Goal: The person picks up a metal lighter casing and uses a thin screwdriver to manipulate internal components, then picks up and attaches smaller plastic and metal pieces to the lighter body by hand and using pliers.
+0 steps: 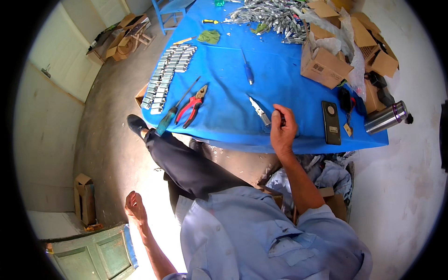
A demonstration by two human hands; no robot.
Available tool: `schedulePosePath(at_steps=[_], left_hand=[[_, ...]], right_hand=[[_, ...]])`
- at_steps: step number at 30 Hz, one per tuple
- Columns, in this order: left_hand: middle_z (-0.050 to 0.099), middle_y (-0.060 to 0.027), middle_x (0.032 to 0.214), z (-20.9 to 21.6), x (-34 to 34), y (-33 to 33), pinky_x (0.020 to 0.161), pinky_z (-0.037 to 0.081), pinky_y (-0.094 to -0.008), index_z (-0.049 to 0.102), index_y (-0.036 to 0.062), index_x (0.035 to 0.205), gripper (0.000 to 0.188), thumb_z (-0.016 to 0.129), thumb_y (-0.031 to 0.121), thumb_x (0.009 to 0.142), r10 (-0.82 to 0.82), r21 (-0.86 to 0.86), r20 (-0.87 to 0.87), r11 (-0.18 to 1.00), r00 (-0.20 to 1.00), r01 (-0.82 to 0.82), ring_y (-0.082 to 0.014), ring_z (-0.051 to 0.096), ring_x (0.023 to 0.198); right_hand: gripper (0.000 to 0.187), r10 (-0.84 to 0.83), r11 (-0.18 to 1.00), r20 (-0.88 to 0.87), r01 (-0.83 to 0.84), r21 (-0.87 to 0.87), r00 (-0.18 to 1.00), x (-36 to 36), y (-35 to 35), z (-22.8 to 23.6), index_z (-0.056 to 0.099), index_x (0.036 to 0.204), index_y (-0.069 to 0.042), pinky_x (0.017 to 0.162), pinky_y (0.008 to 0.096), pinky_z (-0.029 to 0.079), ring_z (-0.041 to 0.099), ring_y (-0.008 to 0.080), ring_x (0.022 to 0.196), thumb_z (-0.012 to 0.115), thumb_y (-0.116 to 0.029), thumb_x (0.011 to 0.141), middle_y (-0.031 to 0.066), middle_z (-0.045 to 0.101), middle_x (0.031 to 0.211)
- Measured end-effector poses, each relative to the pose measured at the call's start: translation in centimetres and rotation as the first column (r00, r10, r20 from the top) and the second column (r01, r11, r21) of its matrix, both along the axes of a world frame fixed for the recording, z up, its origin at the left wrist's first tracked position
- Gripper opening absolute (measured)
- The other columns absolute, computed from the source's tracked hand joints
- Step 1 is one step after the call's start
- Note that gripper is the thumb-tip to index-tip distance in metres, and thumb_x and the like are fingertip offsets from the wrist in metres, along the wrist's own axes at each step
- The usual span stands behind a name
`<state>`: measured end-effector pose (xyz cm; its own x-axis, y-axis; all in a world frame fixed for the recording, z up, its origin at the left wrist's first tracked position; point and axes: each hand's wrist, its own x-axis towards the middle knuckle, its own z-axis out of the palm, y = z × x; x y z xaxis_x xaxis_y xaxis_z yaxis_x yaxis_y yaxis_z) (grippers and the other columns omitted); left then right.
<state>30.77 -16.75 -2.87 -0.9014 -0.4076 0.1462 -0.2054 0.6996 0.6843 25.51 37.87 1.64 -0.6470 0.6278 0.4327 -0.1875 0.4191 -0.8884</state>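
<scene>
My right hand (pixel 283 129) is over the front edge of the blue-covered table, fingers loosely bent and thumb apart; I see nothing in it. Just left of its fingertips lies a slim silvery metal piece with a pointed end (pixel 259 112). My left hand (pixel 136 209) hangs low, away from the table, with its fingers curled in; whatever they may hold is hidden. On the cloth lie red-handled pliers (pixel 189 112), a teal-handled screwdriver (pixel 167 120) and a blue-handled screwdriver (pixel 249 74). Rows of small silvery metal parts (pixel 163 80) are lined up at the left.
A large heap of metal parts (pixel 268 16) covers the table's far end. Cardboard boxes (pixel 322 65) stand at the right, near a dark phone (pixel 331 123) and a steel flask (pixel 385 119). A green cloth (pixel 208 37) lies farther back. Below the table is a bundle of fabric (pixel 333 175).
</scene>
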Motion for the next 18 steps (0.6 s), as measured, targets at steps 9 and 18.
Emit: schedulePosePath(at_steps=[9, 18], left_hand=[[0.075, -0.0153, 0.112, 1.5, 1.6, -0.5, 0.095, 0.056, -0.0373, 0.071, -0.0003, 0.119, 0.034, 0.067, 0.024, 0.097, 0.094, 0.064, 0.022, 0.993, 0.995, -0.095, -0.0261, 0.072, 0.104], [0.075, -0.0148, 0.098, 1.1, -3.2, -3.1, 0.08, 0.057, -0.0323, 0.071, -0.002, 0.116, 0.036, 0.068, 0.027, 0.095, 0.185, 0.305, -0.048, 0.939, 0.982, -0.162, -0.021, 0.071, 0.087]], right_hand=[[0.028, -0.003, 0.999, -0.007, 0.003, 0.036, 1.0, -0.2, 1.1, -1.8, 0.072, 0.112, -0.004, 0.069, 0.0241, 0.045, 0.054, 0.0073, 0.08, 0.055, -0.025, 0.107, 0.0009, 0.066, 0.094], [0.039, -0.099, 0.995, 0.127, 0.099, 0.006, 0.987, 0.8, -0.5, 0.7, 0.069, 0.106, -0.002, 0.064, 0.0257, 0.042, 0.053, 0.009, 0.074, 0.045, -0.033, 0.111, 0.0014, 0.064, 0.088]])
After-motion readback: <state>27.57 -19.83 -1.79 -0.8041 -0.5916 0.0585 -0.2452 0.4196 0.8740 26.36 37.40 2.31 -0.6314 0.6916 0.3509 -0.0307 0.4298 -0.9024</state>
